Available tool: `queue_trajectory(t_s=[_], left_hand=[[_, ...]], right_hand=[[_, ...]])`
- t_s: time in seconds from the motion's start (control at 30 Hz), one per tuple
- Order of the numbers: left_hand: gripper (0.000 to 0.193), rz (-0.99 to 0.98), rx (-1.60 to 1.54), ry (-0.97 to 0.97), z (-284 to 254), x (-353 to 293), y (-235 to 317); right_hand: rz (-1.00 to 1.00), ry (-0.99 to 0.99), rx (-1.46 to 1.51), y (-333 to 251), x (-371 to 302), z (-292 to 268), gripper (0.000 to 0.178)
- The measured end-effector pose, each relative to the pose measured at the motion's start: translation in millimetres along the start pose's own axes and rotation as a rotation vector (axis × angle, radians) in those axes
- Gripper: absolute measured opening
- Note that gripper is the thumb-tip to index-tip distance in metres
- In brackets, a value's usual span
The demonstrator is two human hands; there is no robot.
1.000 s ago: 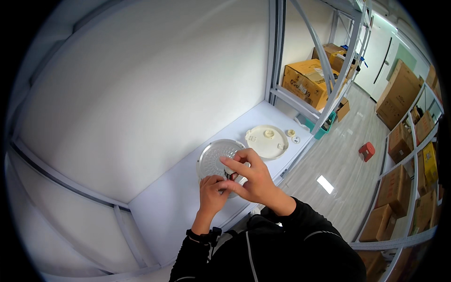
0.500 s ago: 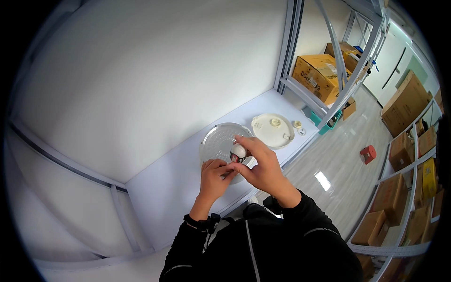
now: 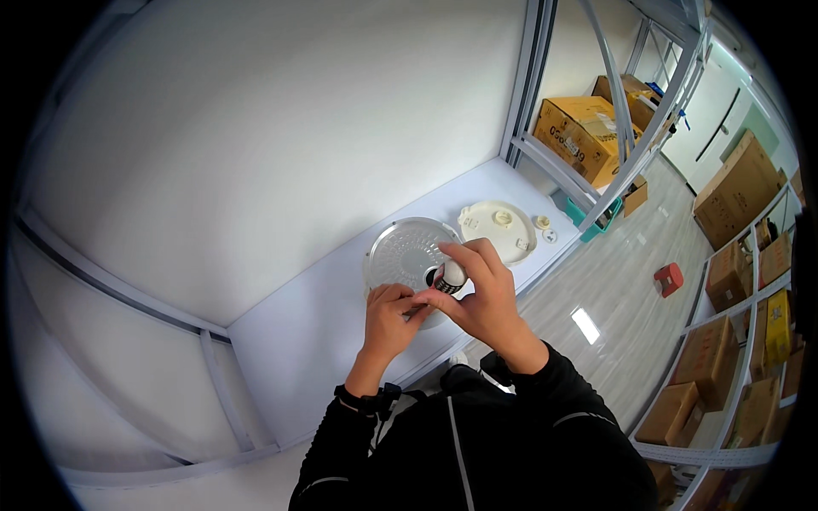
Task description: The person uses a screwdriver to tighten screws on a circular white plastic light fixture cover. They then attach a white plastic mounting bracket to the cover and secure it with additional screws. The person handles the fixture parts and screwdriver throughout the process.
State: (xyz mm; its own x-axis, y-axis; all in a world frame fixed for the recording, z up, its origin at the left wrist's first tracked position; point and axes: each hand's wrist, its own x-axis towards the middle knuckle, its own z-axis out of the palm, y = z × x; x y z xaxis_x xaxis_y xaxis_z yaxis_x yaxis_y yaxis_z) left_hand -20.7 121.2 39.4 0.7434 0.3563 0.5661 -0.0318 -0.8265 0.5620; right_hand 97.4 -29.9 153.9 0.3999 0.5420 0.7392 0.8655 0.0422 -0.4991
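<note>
A small white bottle or tube with a red and black label (image 3: 452, 274) is gripped in my right hand (image 3: 487, 298), between thumb and bent fingers. It is tilted, its white rounded end pointing up and right. My left hand (image 3: 391, 317) is closed beside my right thumb, fingertips pinched together; whatever they hold is too small or hidden to make out. Beneath both hands lies a round silver disc with a dimpled or perforated pattern (image 3: 407, 247), its near part covered by my hands.
Behind and right of the disc sits a round cream plate (image 3: 486, 225) with a small cream ring (image 3: 503, 218) on it. Small cream parts (image 3: 543, 223) lie near the white table's (image 3: 298, 341) right end. A metal frame post (image 3: 521, 85) rises there. Boxes and a red stool (image 3: 668, 279) stand beyond.
My right hand has tilted the bottle and shifted slightly right, so more of its label shows. My left hand stays nearly where it was, still pinched.
</note>
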Motion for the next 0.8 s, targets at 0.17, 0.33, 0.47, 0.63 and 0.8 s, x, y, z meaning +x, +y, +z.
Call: queue_trajectory(t_s=[0.17, 0.33, 0.47, 0.63, 0.8], left_hand=[[0.013, 0.009, -0.001, 0.013, 0, -1, 0], [0.014, 0.003, -0.01, -0.008, 1, -1, -2], [0.014, 0.008, 0.01, -0.026, -1, -1, -2], [0.015, 0.013, 0.027, -0.058, -1, -1, -1], [0.015, 0.038, 0.056, -0.069, -3, -1, -1]], right_hand=[[0.013, 0.002, 0.061, -1, -1, 0, 0.07], [-0.025, 0.028, 0.072, -1, -2, -2, 0.069], [-0.118, 0.121, -0.001, 3, -3, -5, 0.069], [-0.14, 0.25, -0.033, 10, -3, -16, 0.066], [-0.151, 0.275, -0.046, 13, -5, -22, 0.066]])
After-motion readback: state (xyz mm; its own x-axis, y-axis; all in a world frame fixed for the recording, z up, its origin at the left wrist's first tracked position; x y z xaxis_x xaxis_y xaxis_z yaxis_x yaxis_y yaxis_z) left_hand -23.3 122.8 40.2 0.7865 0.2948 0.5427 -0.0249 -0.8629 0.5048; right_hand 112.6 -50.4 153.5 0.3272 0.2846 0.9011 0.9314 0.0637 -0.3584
